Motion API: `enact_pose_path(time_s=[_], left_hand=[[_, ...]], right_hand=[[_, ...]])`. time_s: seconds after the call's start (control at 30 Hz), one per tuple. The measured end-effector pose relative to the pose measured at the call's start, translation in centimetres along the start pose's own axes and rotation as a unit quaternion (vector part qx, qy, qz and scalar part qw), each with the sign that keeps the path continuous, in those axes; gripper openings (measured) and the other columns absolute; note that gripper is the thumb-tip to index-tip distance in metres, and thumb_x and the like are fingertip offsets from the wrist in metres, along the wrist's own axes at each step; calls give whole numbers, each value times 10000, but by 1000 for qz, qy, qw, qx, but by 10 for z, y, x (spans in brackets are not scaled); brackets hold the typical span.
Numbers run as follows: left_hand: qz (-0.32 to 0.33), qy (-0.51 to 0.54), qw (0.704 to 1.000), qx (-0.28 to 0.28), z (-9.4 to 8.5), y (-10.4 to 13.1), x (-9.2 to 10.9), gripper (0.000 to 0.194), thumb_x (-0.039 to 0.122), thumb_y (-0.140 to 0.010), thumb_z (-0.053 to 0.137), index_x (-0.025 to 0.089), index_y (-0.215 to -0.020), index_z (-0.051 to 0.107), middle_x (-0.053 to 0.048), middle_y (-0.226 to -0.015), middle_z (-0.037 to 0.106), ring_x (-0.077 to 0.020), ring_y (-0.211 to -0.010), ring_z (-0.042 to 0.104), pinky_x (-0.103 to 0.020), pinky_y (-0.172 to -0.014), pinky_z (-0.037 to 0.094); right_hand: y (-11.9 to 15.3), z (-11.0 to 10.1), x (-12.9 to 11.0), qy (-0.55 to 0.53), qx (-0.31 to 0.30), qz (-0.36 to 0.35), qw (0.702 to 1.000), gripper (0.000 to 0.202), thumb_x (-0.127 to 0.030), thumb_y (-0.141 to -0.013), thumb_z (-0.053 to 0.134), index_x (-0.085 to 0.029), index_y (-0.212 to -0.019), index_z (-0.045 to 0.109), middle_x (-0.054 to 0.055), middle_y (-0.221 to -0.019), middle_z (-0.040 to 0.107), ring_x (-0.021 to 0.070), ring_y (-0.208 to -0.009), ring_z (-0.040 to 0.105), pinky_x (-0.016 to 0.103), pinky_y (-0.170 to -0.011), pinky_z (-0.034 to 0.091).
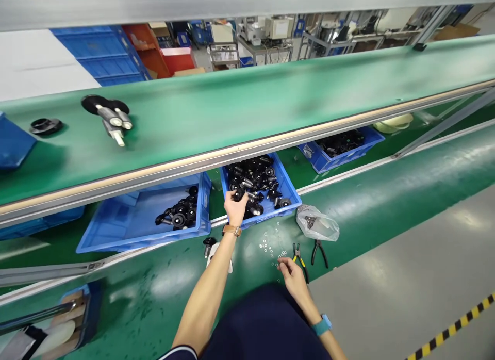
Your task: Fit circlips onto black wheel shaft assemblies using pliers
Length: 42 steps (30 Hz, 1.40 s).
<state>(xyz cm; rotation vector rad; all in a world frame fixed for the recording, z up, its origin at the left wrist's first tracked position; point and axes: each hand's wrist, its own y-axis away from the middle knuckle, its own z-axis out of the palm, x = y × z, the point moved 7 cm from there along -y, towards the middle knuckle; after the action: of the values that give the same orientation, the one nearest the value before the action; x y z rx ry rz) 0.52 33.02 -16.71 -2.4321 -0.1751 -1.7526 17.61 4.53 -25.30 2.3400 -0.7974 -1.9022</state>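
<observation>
My left hand (235,207) reaches over the near edge of the middle blue bin (291,191), its fingers closed round a black round part (238,194). Black parts with grey metal shafts (247,182) lie heaped in that bin. My right hand (294,278) is low over the green bench, thumb and fingertips pinched together; anything between them is too small to make out. Small pale rings (265,242) lie scattered just beyond it. Beside it are yellow-and-black pliers (297,252) and black-handled pliers (319,253).
A clear plastic bag (323,227) of small metal pieces lies on the bench (162,293). Left stands another blue bin (127,241) with black parts; a third bin (328,165) is farther right. A raised green shelf (216,112) overhangs the bins, carrying several black parts (112,115).
</observation>
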Motion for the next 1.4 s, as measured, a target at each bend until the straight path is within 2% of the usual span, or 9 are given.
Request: enact_pose_path(time_s=[0.13, 0.27, 0.37, 0.6, 0.77, 0.87, 0.97, 1.13, 1.4], left_hand=[[55, 26, 995, -75, -13, 30, 33, 382, 273, -697, 807, 193, -1028, 632, -58, -1014, 736, -221, -952, 716, -350, -898, 562], [151, 7, 957, -248, -16, 99, 65, 373, 220, -731, 769, 210, -1078, 631, -77, -1142, 711, -246, -1071, 688, -392, -966, 538], [148, 0, 941, -303, -20, 148, 69, 412, 167, -727, 762, 223, -1108, 617, -80, -1185, 698, -253, -1106, 679, -404, -985, 533], [-4, 53, 968, -246, -31, 202, 24, 744, 149, -674, 782, 221, -1376, 547, -115, -1369, 665, -296, -1296, 626, -471, -1137, 457], [-89, 113, 948, -285, -32, 225, -6, 397, 408, -849, 687, 163, -1159, 725, -142, -1198, 770, -321, -1202, 697, -491, -1066, 525], [-103, 89, 966, -219, -48, 220, -21, 403, 497, -833, 697, 163, -1050, 754, -139, -1094, 797, -333, -1111, 733, -497, -990, 569], [-122, 35, 978, -162, -67, 207, -37, 445, 581, -773, 725, 162, -924, 743, -119, -872, 794, -332, -886, 762, -483, -844, 606], [-74, -2, 978, -194, -82, 193, -29, 447, 563, -856, 660, 164, -1050, 708, -121, -970, 780, -322, -968, 732, -460, -887, 575], [-1, 56, 977, -206, -90, 199, 19, 301, 283, -878, 649, 185, -1160, 682, -114, -1159, 746, -277, -1088, 699, -412, -983, 547]], right_hand=[[2, 5, -12, -11, 18, -19, 1000, 415, -530, -911, 576, -194, -1133, 673, 108, -966, 734, 271, -854, 712, 414, -802, 571], [1, 16, -43, -30, 26, -68, 997, 694, -456, -888, 653, -199, -1493, 429, 166, -1316, 639, 250, -970, 692, 411, -834, 580], [-3, 25, -67, -44, -5, -123, 991, 652, -377, -889, 646, -217, -1488, 443, 156, -1398, 601, 261, -1139, 650, 415, -945, 554], [11, 44, -80, -29, -88, -150, 984, 361, -188, -850, 542, -214, -1184, 677, 71, -1115, 742, 231, -999, 680, 380, -936, 543], [26, 55, -66, 19, -154, -112, 982, 271, -216, -817, 660, -225, -1081, 720, 24, -1001, 758, 201, -883, 697, 317, -850, 559], [9, 33, -40, 69, -136, -44, 987, 351, -303, -741, 823, -235, -1073, 732, -2, -937, 751, 200, -851, 704, 306, -808, 572], [-24, -25, -4, 139, -11, 59, 988, 354, -346, -885, 745, -198, -1201, 686, 47, -1066, 732, 220, -986, 695, 386, -916, 563], [-49, -118, 42, 239, 181, 221, 928, 429, -393, -985, 660, -191, -1356, 587, 114, -1418, 567, 284, -1236, 594, 532, -1033, 511], [-52, -133, 68, 194, 123, 293, 928, 380, -391, -986, 664, -177, -1297, 617, 95, -1305, 631, 244, -1111, 654, 456, -932, 574]])
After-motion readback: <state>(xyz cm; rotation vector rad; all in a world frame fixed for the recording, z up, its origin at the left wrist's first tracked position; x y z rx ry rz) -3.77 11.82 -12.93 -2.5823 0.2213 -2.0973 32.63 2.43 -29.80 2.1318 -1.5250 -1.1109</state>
